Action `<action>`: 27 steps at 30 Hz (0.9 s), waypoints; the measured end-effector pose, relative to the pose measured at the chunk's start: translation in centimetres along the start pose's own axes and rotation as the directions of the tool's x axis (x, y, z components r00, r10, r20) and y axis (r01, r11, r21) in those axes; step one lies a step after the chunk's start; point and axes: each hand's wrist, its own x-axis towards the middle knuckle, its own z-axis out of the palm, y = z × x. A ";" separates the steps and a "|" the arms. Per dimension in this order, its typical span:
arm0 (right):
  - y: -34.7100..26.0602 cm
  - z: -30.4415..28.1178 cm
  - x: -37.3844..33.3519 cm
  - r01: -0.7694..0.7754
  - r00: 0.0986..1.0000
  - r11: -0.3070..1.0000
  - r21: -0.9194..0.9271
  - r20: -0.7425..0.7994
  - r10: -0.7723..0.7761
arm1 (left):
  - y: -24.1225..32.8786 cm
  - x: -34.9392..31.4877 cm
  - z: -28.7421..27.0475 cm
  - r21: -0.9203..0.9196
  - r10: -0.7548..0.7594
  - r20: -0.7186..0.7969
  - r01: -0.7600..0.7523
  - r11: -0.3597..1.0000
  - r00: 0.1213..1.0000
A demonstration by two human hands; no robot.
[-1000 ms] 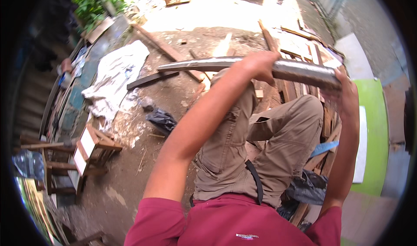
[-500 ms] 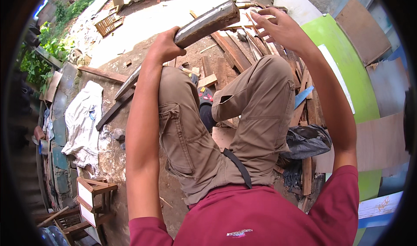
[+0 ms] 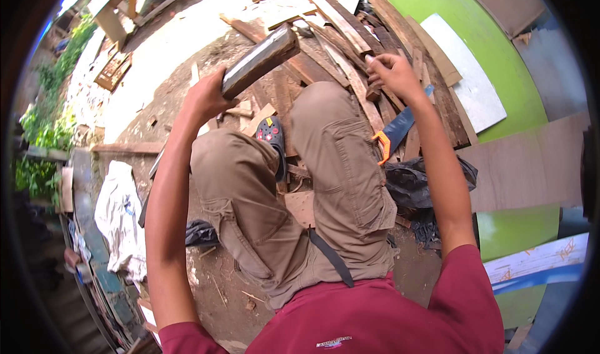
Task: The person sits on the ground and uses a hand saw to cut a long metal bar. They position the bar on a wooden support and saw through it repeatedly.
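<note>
My left hand (image 3: 209,97) is closed around a thick, dark wooden beam (image 3: 261,60) with a pale top face, holding it up in front of my left knee. My right hand (image 3: 395,77) reaches over the wood pile beyond my right knee. Its fingers are loosely bent beside the end of a light wooden strip (image 3: 340,21), and no grip on it shows. Below that hand lies a handsaw (image 3: 398,127) with a blue blade and an orange-edged handle.
Wood offcuts (image 3: 322,66) lie heaped ahead. A black plastic bag (image 3: 415,182) rests beside my right leg. At right are a white sheet (image 3: 465,72), a green panel (image 3: 425,0) and a brown board (image 3: 525,169). A white cloth (image 3: 122,216) lies at left.
My head view has turned rightward, showing more of the pile and the handsaw. My right hand has come down over the pile with its fingers more bent. The left still holds the wooden beam.
</note>
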 end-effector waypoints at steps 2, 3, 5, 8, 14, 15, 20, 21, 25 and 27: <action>7.7 0.0 0.0 -0.072 0.995 0.996 -0.047 -0.069 0.069 | -1.4 2.8 3.9 -0.067 0.045 -0.021 -0.046 0.997 0.999; 10.9 -0.1 -0.9 -0.152 0.984 0.986 -0.071 -0.110 0.143 | -1.1 4.2 5.5 -0.084 0.056 0.009 -0.055 0.995 0.998; 18.2 -1.0 -3.1 -0.320 0.943 0.904 -0.283 -0.188 0.274 | -1.1 8.0 9.3 -0.085 0.051 0.110 -0.041 0.996 0.993; 26.3 2.7 -6.2 -0.496 0.868 0.796 -0.348 -0.227 0.442 | -1.5 11.0 12.2 -0.059 0.093 0.123 -0.086 0.995 0.988; 34.1 11.2 -10.4 -0.413 0.911 0.704 -0.578 -0.269 0.313 | -4.1 18.3 20.6 0.022 0.092 0.164 -0.097 0.995 0.982; 34.4 11.9 -10.1 -0.409 0.912 0.658 -0.632 -0.260 0.316 | -5.4 19.4 22.4 0.028 0.079 0.164 -0.085 0.996 0.983; 36.6 13.8 -9.0 -0.539 0.830 0.536 -0.650 -0.300 0.471 | -10.0 22.1 29.7 0.104 0.058 0.051 -0.064 0.992 0.997; 36.7 13.8 -9.0 -0.523 0.843 0.546 -0.655 -0.302 0.446 | -10.8 22.4 31.1 0.098 0.060 0.047 -0.064 0.993 0.997; 37.9 12.8 -9.6 -0.522 0.853 0.604 -0.602 -0.346 0.392 | -11.3 22.2 36.3 0.035 0.063 -0.044 -0.061 0.998 0.997; 36.7 12.7 -9.8 -0.512 0.857 0.692 -0.509 -0.350 0.377 | -11.3 21.6 37.7 0.010 0.045 -0.091 -0.045 0.999 0.995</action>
